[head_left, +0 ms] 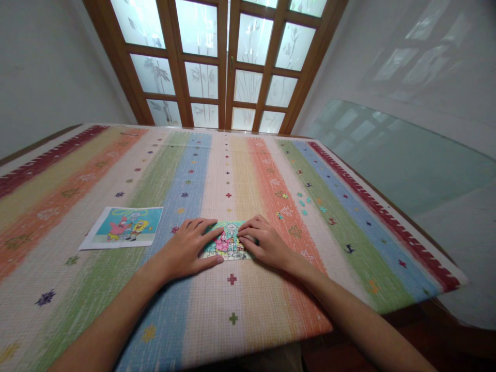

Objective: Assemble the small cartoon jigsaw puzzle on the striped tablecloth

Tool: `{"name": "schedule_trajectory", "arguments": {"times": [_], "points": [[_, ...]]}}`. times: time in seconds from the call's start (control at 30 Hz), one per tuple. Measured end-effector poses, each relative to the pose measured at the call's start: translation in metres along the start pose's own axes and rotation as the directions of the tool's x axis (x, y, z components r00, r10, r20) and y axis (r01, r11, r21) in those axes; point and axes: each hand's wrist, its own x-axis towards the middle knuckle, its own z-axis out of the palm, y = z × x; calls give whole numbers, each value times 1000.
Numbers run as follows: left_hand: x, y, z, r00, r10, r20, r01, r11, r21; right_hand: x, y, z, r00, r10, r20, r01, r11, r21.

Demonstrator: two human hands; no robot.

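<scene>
A small, colourful jigsaw puzzle [228, 241] lies flat on the striped tablecloth [232, 299] in front of me. My left hand [188, 248] rests palm down on its left edge, fingers spread, covering that side. My right hand [263, 242] lies on its right edge, fingertips bent onto the puzzle's surface. Neither hand lifts anything. To the left lies a printed cartoon reference picture [124, 226], flat and untouched. Several loose puzzle pieces [300, 204] are scattered to the right of my right hand.
The table's right edge [391, 222] runs beside a glass sheet [399, 155] leaning on the wall. A wooden door with frosted panes [225, 62] stands beyond the far edge. The near table edge lies just below my forearms.
</scene>
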Motion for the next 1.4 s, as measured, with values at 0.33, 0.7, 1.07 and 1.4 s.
{"name": "schedule_trajectory", "arguments": {"times": [0.33,0.7,1.07,1.4], "points": [[-1,-1,1,1000,-5,-6,5,1000,-15,0,-2,-7,999,32,26,-29,996,-83],[-1,-1,2,1000,-11,-4,11,1000,-21,-1,-1,-8,996,82,42,-75,987,-143],[1,1,0,1000,-4,16,4,1000,10,0,-3,-8,992,114,57,-102,979,-178],[0,-1,-1,1000,4,-4,-4,1000,17,0,-5,-6,988,131,80,-114,976,-187]]}}
